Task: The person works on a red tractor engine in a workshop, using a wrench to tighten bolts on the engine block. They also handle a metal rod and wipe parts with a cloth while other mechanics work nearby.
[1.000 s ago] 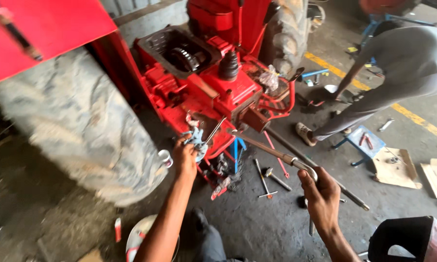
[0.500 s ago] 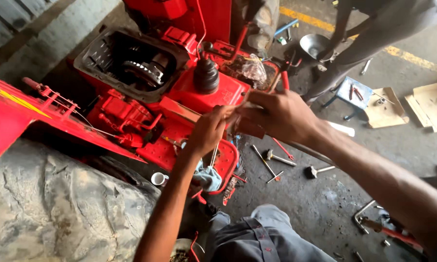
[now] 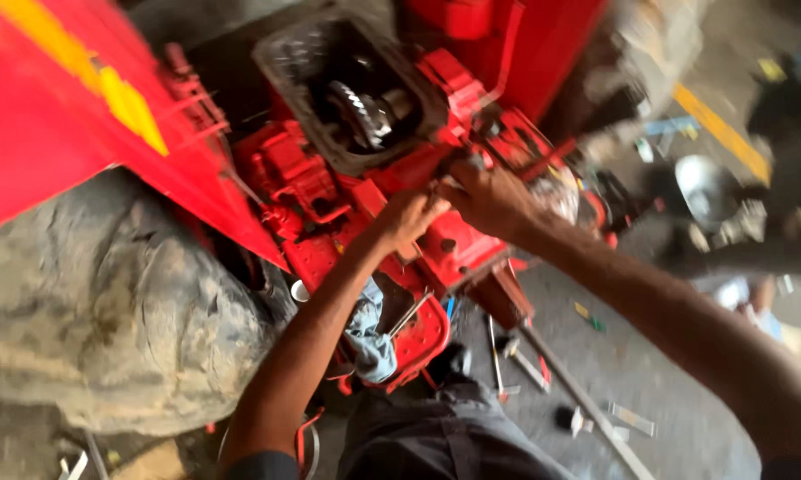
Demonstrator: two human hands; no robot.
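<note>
Both my hands rest on the red tractor body (image 3: 458,253), just below its open gearbox housing (image 3: 351,93), where a toothed gear (image 3: 358,108) shows inside. My left hand (image 3: 409,218) presses its curled fingers against the red casting. My right hand (image 3: 489,200) sits right beside it, fingers bent down onto the same spot. The frame is blurred, so I cannot see whether either hand grips a part or a tool. A blue-grey rag (image 3: 369,333) hangs under my left forearm.
A large muddy tyre (image 3: 107,311) fills the left side under a red mudguard (image 3: 54,116). Loose tools (image 3: 525,360) and a long metal bar (image 3: 587,404) lie on the concrete floor. A metal bowl (image 3: 704,191) stands at the right. Another person (image 3: 791,98) is at the far right.
The view has swung closer to the gearbox. My right hand came in from the floor side to join the left, and both moved up the red body toward the open housing.
</note>
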